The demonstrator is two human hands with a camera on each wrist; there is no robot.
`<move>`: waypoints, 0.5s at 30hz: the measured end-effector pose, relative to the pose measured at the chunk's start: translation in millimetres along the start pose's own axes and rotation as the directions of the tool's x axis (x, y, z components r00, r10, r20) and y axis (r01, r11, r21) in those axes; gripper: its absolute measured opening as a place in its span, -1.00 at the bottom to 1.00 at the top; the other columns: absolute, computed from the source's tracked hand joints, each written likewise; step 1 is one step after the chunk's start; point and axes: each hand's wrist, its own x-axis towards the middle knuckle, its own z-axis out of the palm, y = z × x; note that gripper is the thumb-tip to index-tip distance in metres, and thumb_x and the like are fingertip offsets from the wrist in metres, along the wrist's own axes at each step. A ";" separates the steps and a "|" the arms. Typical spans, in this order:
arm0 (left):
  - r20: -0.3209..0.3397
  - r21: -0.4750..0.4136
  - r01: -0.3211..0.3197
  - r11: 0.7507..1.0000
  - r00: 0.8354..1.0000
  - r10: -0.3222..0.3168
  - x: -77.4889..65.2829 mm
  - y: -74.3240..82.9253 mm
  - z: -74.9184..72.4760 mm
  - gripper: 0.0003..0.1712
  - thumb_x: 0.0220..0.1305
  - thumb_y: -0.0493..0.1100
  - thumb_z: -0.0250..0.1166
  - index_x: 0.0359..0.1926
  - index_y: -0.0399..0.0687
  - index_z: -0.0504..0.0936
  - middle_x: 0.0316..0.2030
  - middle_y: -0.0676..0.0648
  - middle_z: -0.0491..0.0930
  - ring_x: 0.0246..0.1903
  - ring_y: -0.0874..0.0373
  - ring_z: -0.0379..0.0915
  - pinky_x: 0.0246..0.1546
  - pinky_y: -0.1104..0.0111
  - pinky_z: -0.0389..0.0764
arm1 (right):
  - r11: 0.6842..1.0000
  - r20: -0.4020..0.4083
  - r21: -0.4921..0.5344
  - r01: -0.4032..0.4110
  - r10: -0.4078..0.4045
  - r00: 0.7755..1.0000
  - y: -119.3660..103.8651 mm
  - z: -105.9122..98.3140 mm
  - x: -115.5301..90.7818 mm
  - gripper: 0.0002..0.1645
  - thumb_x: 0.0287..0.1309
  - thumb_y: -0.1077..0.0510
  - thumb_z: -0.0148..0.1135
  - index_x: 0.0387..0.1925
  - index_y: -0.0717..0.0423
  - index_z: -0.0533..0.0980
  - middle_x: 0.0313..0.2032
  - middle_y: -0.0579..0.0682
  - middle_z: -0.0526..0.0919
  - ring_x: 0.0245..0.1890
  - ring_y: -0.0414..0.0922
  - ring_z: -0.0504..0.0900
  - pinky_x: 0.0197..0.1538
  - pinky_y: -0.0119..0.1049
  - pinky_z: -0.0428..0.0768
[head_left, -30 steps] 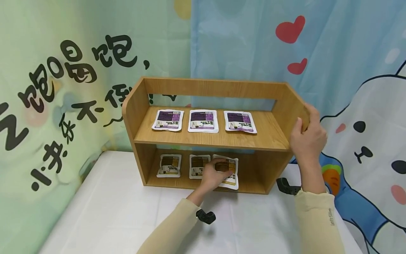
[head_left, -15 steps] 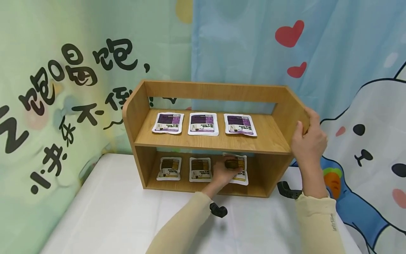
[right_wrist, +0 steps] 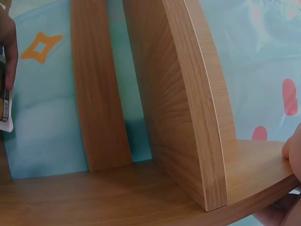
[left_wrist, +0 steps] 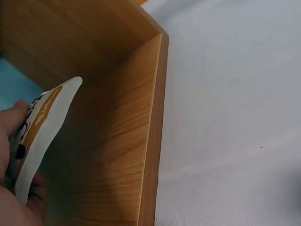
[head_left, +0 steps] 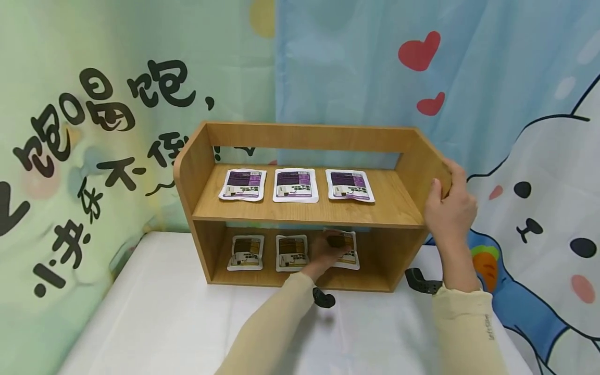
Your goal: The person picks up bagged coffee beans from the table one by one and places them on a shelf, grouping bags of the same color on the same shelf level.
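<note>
My left hand reaches into the lower tier of a wooden shelf and pinches a white-and-brown pouch. In the left wrist view, fingers and thumb hold this pouch tilted above the wooden board; its front bears small lettering. Two similar brown-labelled pouches, one on the left and one in the middle, stand in the same tier. My right hand grips the shelf's right side panel, with the thumb on the near face. Its fingers also show at the right wrist view's edge.
Three purple-labelled pouches, at left, middle and right, lie on the upper tier. The shelf stands on a white-covered table. Printed curtains hang behind. Black wrist devices are worn on both arms.
My left hand has carried the pouch rightward, away from the middle one, then deeper into the lower tier. My right hand keeps its grip on the side panel. The head view has shifted slightly.
</note>
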 end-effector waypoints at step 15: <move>0.152 0.066 0.126 0.990 0.979 -0.135 -5.0 -5.8 9.7 -0.39 0.23 -0.38 0.21 0.32 -0.05 0.42 0.18 -0.13 0.38 -0.37 0.11 0.34 -0.50 0.36 0.38 | 1.000 0.029 -0.004 -0.024 0.024 0.999 -1.6 -4.6 0.4 -0.51 0.42 0.06 0.00 0.34 -0.13 0.32 -0.02 0.26 0.62 -0.24 0.27 0.63 -0.23 0.13 0.58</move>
